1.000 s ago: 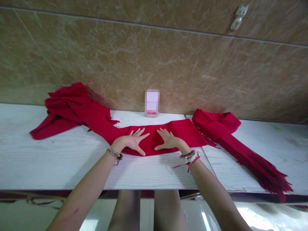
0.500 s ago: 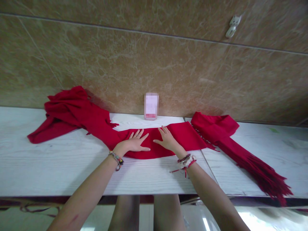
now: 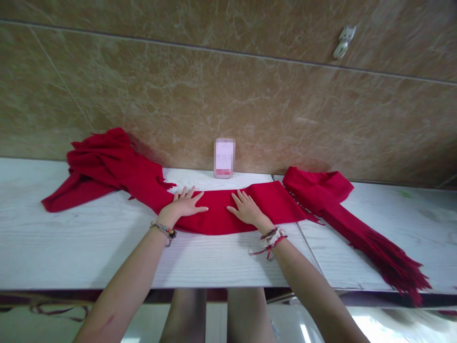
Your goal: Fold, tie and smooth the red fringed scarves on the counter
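Note:
A red scarf lies across the white tabletop, its middle stretch spread flat in front of me. My left hand rests on it palm down, fingers spread, left of the middle. On the flat stretch further right, my right hand also lies palm down with its fingers apart. The cloth's left part is heaped in loose folds against the wall. To the right, a folded red piece with a long fringe slants toward the front edge; whether it is a second scarf I cannot tell.
A small upright box-like item, blurred out, stands against the brown tiled wall behind the scarf. A white cat-shaped hook is fixed high on the wall. The white table has a seam at right and ends just before my legs.
My left hand has slid left along the scarf, so the gap between my hands is wider. My right hand has barely moved. The cloth lies nearly as before.

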`<state>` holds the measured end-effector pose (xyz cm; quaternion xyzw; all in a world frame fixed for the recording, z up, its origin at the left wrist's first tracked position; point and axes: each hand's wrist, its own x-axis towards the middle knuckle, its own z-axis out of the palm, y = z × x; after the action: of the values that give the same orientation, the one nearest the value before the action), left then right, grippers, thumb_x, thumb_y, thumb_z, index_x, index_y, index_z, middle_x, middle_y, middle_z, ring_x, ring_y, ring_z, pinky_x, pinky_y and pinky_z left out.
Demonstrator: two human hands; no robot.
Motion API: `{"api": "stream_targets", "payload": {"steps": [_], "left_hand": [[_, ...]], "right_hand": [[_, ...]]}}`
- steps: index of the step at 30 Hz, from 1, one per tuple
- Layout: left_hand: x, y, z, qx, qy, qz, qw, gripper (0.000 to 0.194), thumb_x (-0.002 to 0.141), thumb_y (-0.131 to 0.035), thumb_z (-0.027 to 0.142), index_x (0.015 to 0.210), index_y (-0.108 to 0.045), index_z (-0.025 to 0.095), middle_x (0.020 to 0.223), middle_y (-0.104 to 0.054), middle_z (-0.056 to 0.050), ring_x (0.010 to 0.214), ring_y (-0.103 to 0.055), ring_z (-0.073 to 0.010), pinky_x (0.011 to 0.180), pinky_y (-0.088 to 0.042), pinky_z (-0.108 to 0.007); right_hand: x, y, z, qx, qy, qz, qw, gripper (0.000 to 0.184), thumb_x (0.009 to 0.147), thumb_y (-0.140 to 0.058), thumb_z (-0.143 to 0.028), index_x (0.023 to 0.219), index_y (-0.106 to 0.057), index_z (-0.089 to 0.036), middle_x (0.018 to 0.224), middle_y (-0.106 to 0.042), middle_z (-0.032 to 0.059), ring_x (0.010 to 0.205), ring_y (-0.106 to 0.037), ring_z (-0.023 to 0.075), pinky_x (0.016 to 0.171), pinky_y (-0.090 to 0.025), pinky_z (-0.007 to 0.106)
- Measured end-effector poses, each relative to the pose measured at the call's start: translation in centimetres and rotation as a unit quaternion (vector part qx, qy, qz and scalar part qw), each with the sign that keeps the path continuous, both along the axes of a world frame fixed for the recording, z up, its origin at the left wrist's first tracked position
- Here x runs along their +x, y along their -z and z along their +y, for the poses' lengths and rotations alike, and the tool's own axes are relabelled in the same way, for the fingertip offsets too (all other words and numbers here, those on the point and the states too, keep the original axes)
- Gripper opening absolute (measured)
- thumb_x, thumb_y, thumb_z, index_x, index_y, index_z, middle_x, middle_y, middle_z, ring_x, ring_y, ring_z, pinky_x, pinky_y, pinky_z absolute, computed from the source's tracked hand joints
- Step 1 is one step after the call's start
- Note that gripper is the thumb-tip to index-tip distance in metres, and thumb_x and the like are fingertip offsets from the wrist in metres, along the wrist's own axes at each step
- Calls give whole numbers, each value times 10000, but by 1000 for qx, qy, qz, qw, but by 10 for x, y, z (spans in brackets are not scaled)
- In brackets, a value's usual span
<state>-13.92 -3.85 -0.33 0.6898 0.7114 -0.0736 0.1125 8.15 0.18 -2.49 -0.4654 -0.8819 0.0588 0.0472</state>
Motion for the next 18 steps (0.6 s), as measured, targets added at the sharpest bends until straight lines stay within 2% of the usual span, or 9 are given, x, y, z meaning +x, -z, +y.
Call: {"api": "stream_targets", "payload": {"steps": [4, 8, 10, 13, 16, 18], "left_hand": [[-20, -2, 0, 3, -48, 34, 998, 821, 716, -346, 705, 1386, -242, 243, 1453, -195, -139, 1302, -145, -403, 978, -211, -562], [-27, -6, -7, -16, -38, 24, 999, 825, 745, -377, 644, 1402, -187, 184, 1460, -161, -149, 1312, -148, -367, 1011, -222, -480], [-33, -5, -12, 1, -21, 20, 1000, 772, 786, -363, 590, 1400, -192, 155, 1463, -145, -155, 1323, -120, -344, 1025, -210, -457], [-47, -1, -20, 71, 49, 11, 996, 669, 818, -379, 496, 1383, -247, 164, 1460, -172, -141, 1327, -137, -302, 1024, -232, -430], [-65, 2, -29, 158, 145, -5, 977, 522, 842, -369, 388, 1320, -381, 178, 1359, -380, -122, 1250, -324, -240, 1005, -284, -360], [-75, 2, -36, 183, 176, 1, 967, 437, 853, -351, 348, 1226, -498, 175, 1212, -520, -114, 1127, -455, -216, 964, -335, -332]], "right_hand": [[2, 3, 3, 13, 3, -2, 1000, 653, 865, -331, -529, 1355, -317, -99, 1425, -260, 177, 1315, -213, 287, 1041, -216, 427], [5, 4, 7, 20, 17, -10, 1000, 646, 871, -334, -511, 1353, -316, -81, 1424, -258, 185, 1309, -220, 305, 1037, -223, 438], [7, 4, 9, 21, 22, -13, 999, 641, 873, -340, -500, 1351, -319, -75, 1421, -262, 187, 1307, -223, 311, 1035, -227, 444], [9, 7, 11, 32, 14, -12, 999, 624, 874, -342, -489, 1348, -329, -83, 1415, -278, 181, 1307, -222, 315, 1028, -238, 465], [9, 11, 12, 44, 7, -11, 999, 618, 876, -344, -478, 1343, -335, -74, 1415, -275, 188, 1307, -216, 321, 1026, -245, 472], [10, 13, 14, 49, 4, -9, 999, 618, 877, -339, -477, 1342, -334, -70, 1415, -271, 192, 1308, -211, 323, 1027, -243, 478]]}}
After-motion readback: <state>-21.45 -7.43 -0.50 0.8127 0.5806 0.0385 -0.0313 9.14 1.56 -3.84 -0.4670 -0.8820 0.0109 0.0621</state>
